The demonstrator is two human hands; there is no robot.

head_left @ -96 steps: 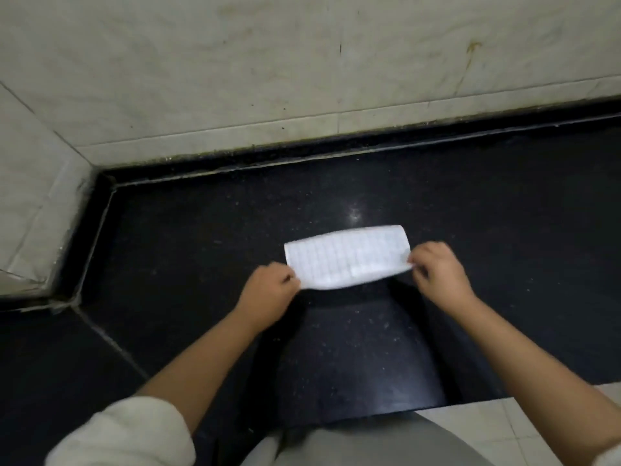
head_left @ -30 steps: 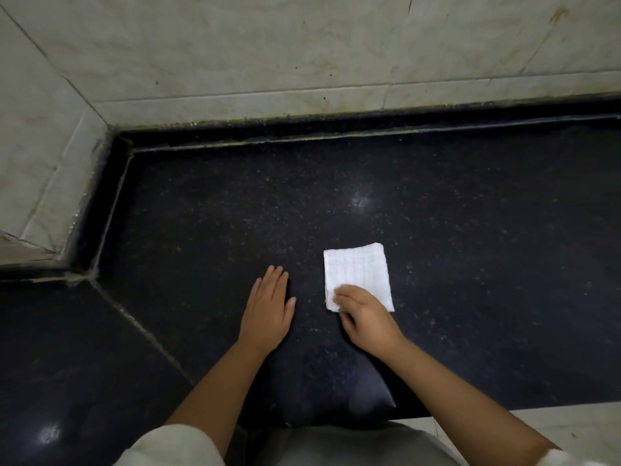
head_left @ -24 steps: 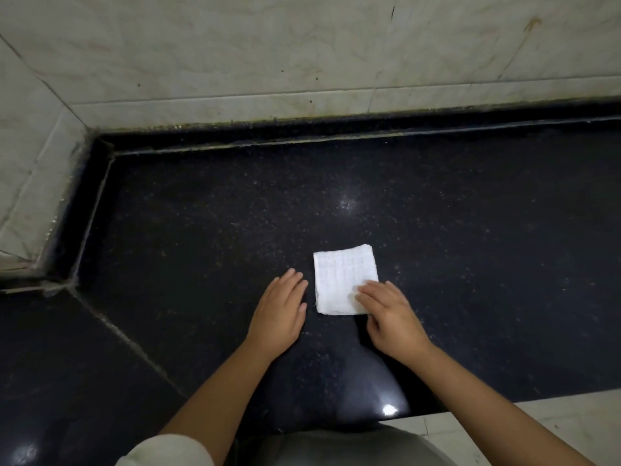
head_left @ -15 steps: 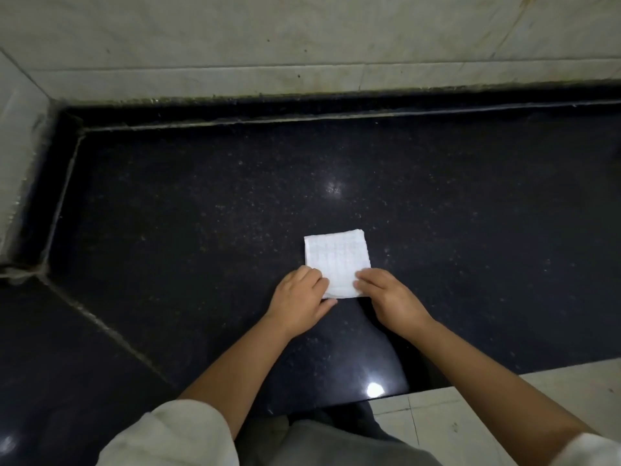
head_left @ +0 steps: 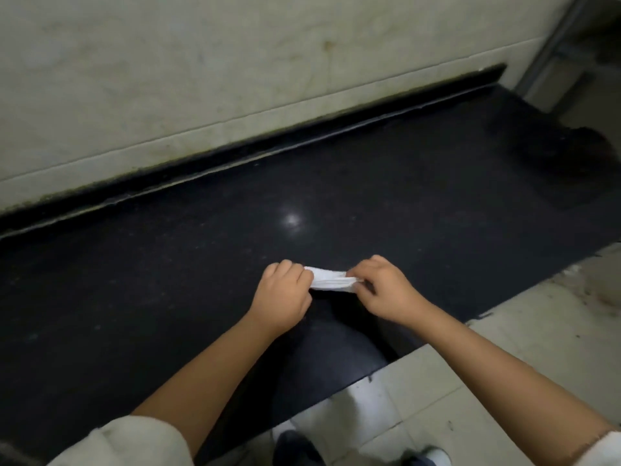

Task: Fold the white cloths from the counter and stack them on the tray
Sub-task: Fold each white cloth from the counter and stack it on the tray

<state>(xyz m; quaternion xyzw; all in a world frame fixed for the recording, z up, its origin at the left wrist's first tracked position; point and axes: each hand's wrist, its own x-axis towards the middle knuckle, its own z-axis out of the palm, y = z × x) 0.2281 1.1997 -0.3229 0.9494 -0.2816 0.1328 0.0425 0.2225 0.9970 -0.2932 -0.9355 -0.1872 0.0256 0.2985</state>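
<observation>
1. Head view, handling: you have the cloth lifted just above the counter, and it should weigh next to nothing. It is soft and limp, so it will likely sag or spring open wherever you do not hold it.
2. Head view, grip: your left hand has its fingers curled round the cloth's left end; your right hand pinches the right end between thumb and fingers. Both are clamped on the cloth.
3. Head view, where to hold: judge the two short ends the best places, with the layers trapped together. One hand pinching across the whole stack of layers would also do for carrying.
4. Head view, looks: the cloth is white and folded small, seen almost edge-on as a thin band with several layers showing along its near side. Its weave is too blurred to tell.
5. Head view, place: it hangs near the counter's near edge, between your hands. No tray is in view.
</observation>
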